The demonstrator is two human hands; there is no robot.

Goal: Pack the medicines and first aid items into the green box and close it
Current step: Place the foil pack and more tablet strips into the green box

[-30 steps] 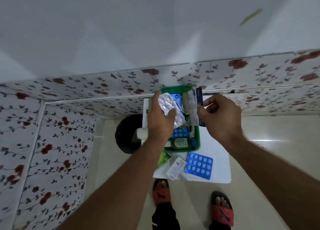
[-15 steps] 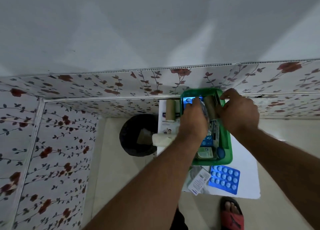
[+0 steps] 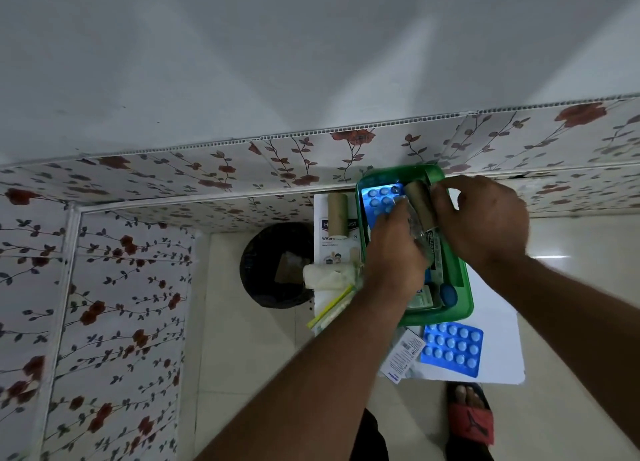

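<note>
Down at the bottom of the frame, a red sandal (image 3: 472,422) on the floor, and just above it the white worktop (image 3: 498,322). Nearest on it, lower right of centre, a blue blister pack (image 3: 452,349) lies flat and loose, with a printed leaflet (image 3: 403,355) just left of it. Both are outside the box, so that's work left.

Up to the middle: the green box (image 3: 464,297) sits open on the worktop, and both hands are inside it. The left hand (image 3: 394,252) is curled down over something clear and crinkly among the contents; how firmly it grips I can't tell. The right hand (image 3: 485,218) has its fingers bent around a brown roll (image 3: 417,202) and a long carton (image 3: 434,249), seemingly pressing them into place. Another blister pack (image 3: 379,199) already lies at the box's far end, and a small blue item (image 3: 447,296) at the near end.

Left of the box, unpacked: a white bandage roll (image 3: 329,276), a yellow-green strip (image 3: 330,306), a plaster pack (image 3: 337,242) and a second brown roll (image 3: 337,215) on top of it. A dark bin (image 3: 273,266) stands beyond the worktop's left edge.

I'd say roughly halfway: several items in, several out, and no lid in sight. Closing is some way off.
</note>
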